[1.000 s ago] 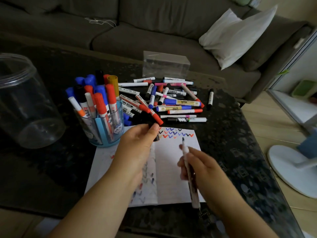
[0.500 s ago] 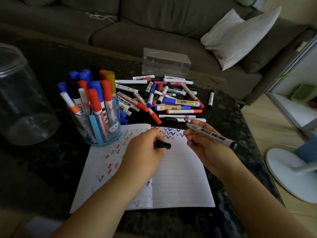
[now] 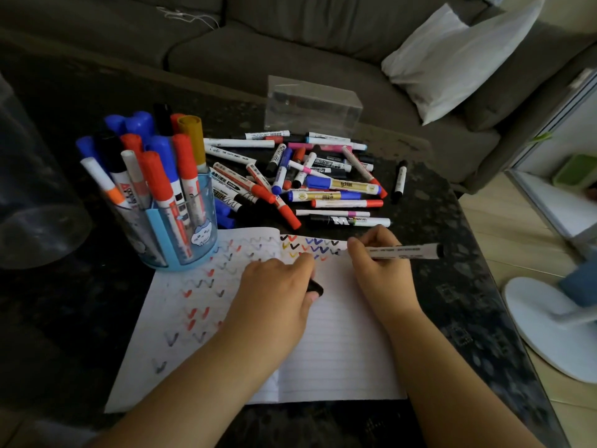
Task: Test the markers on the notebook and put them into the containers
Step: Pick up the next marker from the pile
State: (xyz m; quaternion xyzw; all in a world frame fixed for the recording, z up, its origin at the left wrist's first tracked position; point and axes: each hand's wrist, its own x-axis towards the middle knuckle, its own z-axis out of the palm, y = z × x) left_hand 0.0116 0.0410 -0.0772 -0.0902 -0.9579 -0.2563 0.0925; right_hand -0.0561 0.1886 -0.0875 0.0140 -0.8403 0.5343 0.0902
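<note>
An open lined notebook lies on the dark table, with rows of coloured check marks on both pages. My right hand holds a white marker almost flat, its tip down at the marks on the top of the right page. My left hand rests on the notebook's middle and grips the marker's black cap. A blue holder packed with upright markers stands at the notebook's top left corner. A loose pile of markers lies just beyond the notebook.
A large clear jar stands at the far left. A clear rectangular box sits behind the pile. A grey sofa with a white pillow lies beyond the table. A white fan base stands on the floor at the right.
My right hand turned the marker from upright to nearly flat and brought its tip down to the top of the right page. My left hand, holding the cap, settled lower onto the notebook.
</note>
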